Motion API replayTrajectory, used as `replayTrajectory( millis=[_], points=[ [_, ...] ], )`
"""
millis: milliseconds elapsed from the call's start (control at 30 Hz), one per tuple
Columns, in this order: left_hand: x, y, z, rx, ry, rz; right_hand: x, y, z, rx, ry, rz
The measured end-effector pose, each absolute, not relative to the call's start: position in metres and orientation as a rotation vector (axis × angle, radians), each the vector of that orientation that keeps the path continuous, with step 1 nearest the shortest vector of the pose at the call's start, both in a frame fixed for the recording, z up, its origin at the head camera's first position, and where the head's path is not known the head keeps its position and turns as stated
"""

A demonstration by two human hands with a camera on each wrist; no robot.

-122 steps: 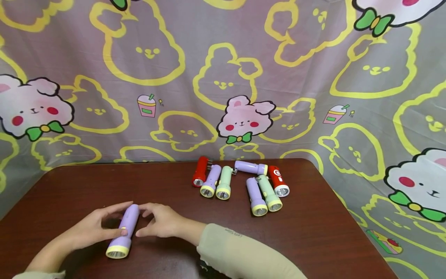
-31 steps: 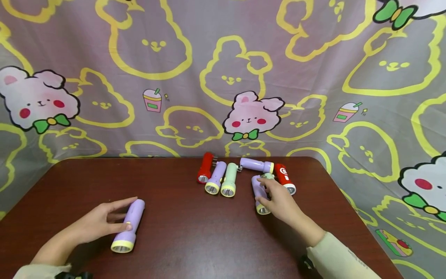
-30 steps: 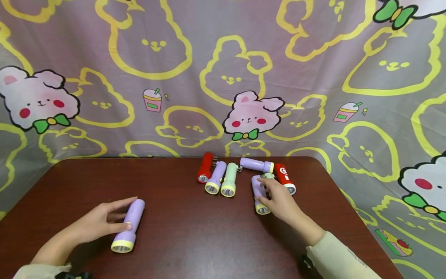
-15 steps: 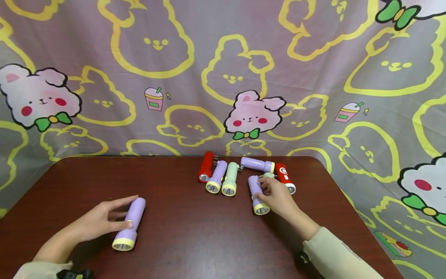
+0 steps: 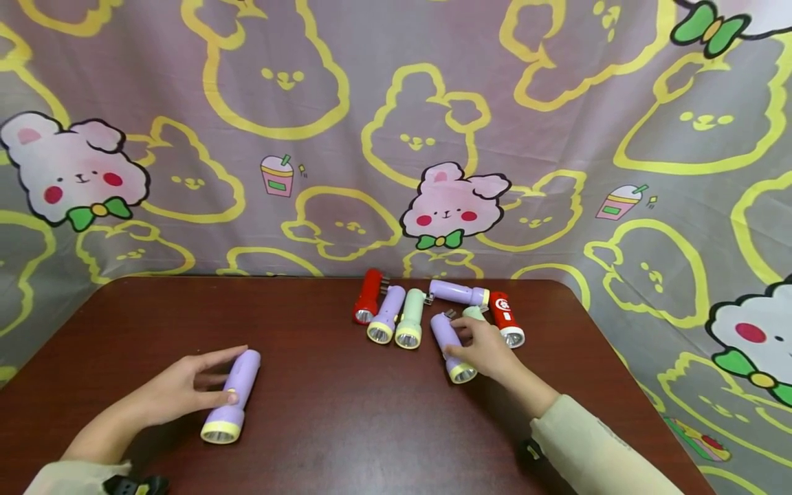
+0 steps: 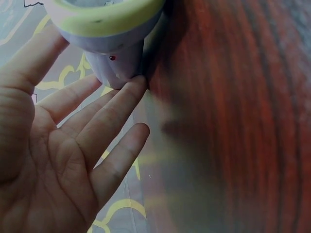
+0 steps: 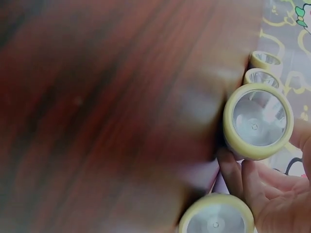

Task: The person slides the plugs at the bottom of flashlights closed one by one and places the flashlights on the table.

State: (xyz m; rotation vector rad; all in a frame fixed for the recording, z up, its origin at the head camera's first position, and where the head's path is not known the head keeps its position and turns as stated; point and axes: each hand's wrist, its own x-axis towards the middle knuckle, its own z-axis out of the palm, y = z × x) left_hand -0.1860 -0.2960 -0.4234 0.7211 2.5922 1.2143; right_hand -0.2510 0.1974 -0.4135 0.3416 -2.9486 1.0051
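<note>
On the left of the table, my left hand [image 5: 170, 392] holds a purple flashlight [image 5: 243, 371] between thumb and fingers, its yellow-rimmed lens facing me. The left wrist view shows the fingertips against the purple body [image 6: 116, 68] below the yellow head. Over at the right, my right hand [image 5: 485, 347] pinches a second purple flashlight [image 5: 444, 331] from its right side, its metal prongs showing at the back end. A green flashlight [image 5: 474, 313] beside it is mostly covered by that hand. In the right wrist view, thumb and fingers lie around a yellow-rimmed lens [image 7: 258, 119].
Behind stand a red flashlight [image 5: 368, 295], a purple flashlight [image 5: 386, 313] and a green flashlight [image 5: 411, 316]. Another purple flashlight [image 5: 458, 292] lies sideways near the back edge, beside a red and white flashlight [image 5: 506, 316]. A patterned curtain [image 5: 334, 137] hangs behind the brown table [image 5: 346, 426].
My right hand has left the left-hand flashlight and taken hold of the purple one at right, shifting its back end left, away from the green one. My left hand keeps its hold.
</note>
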Motion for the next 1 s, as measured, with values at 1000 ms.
replayTrajectory(
  millis=[1000],
  points=[
    [-0.1857, -0.2957, -0.4235, 0.709, 2.613, 1.194, -0.2481, 0.1968, -0.416, 0.225, -2.904, 1.123]
  ],
)
